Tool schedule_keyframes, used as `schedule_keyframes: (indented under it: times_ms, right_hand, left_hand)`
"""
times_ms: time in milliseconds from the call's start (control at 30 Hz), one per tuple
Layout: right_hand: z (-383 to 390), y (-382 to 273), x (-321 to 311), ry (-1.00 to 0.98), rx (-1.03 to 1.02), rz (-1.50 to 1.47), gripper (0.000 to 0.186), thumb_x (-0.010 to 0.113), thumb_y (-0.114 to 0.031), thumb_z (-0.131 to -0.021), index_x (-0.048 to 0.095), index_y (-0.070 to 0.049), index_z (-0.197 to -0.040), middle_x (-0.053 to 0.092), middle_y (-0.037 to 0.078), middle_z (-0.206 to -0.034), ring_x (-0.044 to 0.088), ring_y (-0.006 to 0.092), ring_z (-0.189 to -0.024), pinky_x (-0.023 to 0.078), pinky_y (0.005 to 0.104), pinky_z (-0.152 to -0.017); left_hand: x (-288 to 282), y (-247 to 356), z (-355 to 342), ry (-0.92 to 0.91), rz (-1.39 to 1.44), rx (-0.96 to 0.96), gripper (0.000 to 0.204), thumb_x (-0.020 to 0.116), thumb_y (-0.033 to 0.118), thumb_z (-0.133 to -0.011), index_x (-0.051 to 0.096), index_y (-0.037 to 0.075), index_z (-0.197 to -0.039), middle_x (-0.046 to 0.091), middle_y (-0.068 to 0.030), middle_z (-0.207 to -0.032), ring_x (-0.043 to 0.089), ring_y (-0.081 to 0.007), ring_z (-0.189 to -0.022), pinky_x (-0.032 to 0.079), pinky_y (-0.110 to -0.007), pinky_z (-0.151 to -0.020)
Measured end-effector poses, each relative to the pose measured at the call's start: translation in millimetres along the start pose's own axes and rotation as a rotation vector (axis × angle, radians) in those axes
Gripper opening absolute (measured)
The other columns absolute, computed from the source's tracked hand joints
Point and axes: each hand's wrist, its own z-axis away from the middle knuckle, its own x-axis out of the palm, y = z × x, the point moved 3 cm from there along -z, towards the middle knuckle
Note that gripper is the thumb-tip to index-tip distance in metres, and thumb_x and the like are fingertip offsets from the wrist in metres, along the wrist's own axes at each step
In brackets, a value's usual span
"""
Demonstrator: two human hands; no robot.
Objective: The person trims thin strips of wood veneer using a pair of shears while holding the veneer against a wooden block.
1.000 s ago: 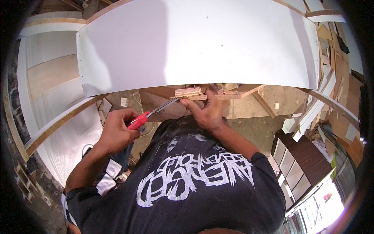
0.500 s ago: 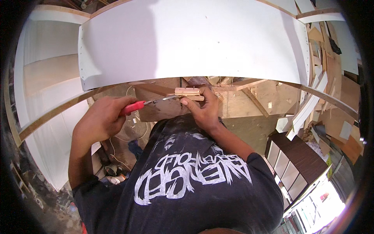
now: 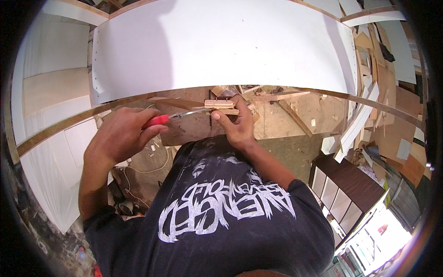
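My left hand (image 3: 121,134) is closed around the red handle of a tool (image 3: 158,121). From that handle a narrow metal part reaches right, its tip at the wooden pieces; the exact kind of tool cannot be told. My right hand (image 3: 238,122) grips two short light wood pieces (image 3: 219,104), one above the other, with the thumb on the near side and fingers behind. Thin nail-like points stand up from the upper piece. Where the tool's tip meets the wood is too small to make out.
A large white panel (image 3: 230,46) with wooden edging curves across the far side. White panels (image 3: 55,111) stand at left. Loose boards and offcuts (image 3: 295,117) lie beyond my hands, more at right. A dark brown shelf unit (image 3: 353,184) stands at lower right.
The view has shifted a little. My left thumb now shows farther out along the red handle. The tool's tip stays at the wood pieces, which my right hand still holds.
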Motion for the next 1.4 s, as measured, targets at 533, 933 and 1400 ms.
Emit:
schedule_keyframes:
  times_ms: [533, 933, 1400]
  right_hand:
    - [-7.3, 3.0, -3.3, 0.161, 0.087, -0.142, 0.033, 0.079, -0.024, -0.091, 0.056, -0.002, -0.102, 0.066, 0.007, -0.089, 0.061, 0.014, -0.082, 0.052, 0.0316, -0.074]
    - [7.1, 11.5, -14.0, 0.047, 0.144, -0.071, 0.048, 0.069, -0.019, -0.098, 0.048, 0.004, -0.134, 0.064, 0.017, -0.124, 0.063, 0.0251, -0.118, 0.052, 0.0416, -0.106]
    - [74.2, 12.9, -55.5, 0.152, 0.161, -0.099, 0.021, 0.065, -0.019, -0.097, 0.06, -0.001, -0.105, 0.06, 0.001, -0.079, 0.049, 0.0063, -0.063, 0.037, 0.0229, -0.057]
  left_hand:
    - [7.3, -64.5, 39.2, 0.239, 0.003, -0.164, 0.031, 0.064, 0.0, -0.088, 0.071, 0.005, -0.118, 0.071, -0.0216, -0.095, 0.067, -0.0393, -0.084, 0.053, -0.043, -0.077]
    - [164.1, -33.5, 25.5, 0.323, 0.699, 0.253, 0.031, 0.06, -0.003, -0.088, 0.072, 0.001, -0.116, 0.072, -0.0163, -0.099, 0.068, -0.0203, -0.085, 0.053, -0.032, -0.08]
    - [122.4, 29.9, -39.0, 1.099, 0.631, 0.25, 0.022, 0.079, 0.02, -0.084, 0.068, 0.003, -0.093, 0.066, -0.014, -0.093, 0.064, -0.0317, -0.093, 0.049, -0.04, -0.084]
